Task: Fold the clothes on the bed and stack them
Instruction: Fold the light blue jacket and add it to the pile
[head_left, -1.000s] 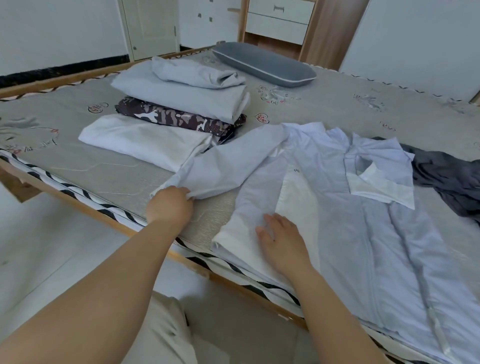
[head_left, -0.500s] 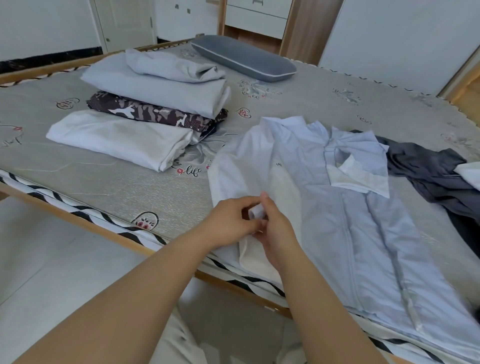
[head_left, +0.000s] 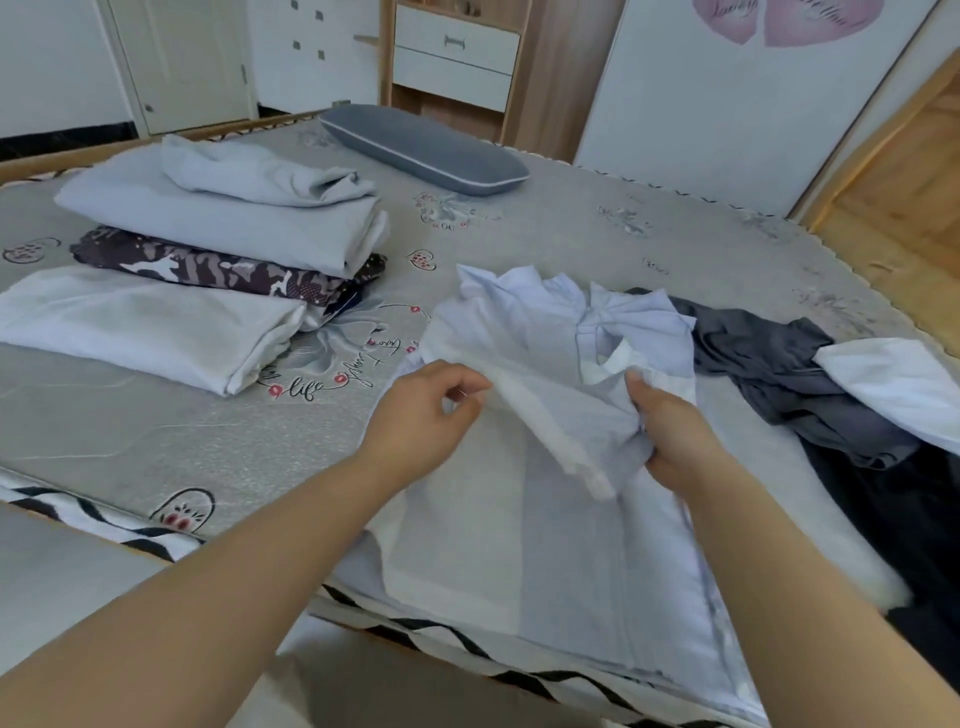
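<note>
A pale blue shirt lies lengthwise on the bed, collar at the far end, hem over the near edge. Its left sleeve is drawn across the shirt's chest. My left hand pinches the sleeve's upper edge, and my right hand grips the sleeve's bunched cloth near the collar. A folded white garment lies at the left. Behind it sits a stack: a camouflage-patterned piece under folded pale grey ones. A dark grey garment lies crumpled at the right, with a white one on it.
A grey pillow rests at the bed's far side. A wooden drawer unit and white wardrobe doors stand behind the bed. The bed's near edge has a black and white zigzag trim. Wooden floor shows at the far right.
The sleeve, spread out to the left a second ago, has been carried over onto the shirt's chest. Both hands moved right and up with it, and the view shifted right.
</note>
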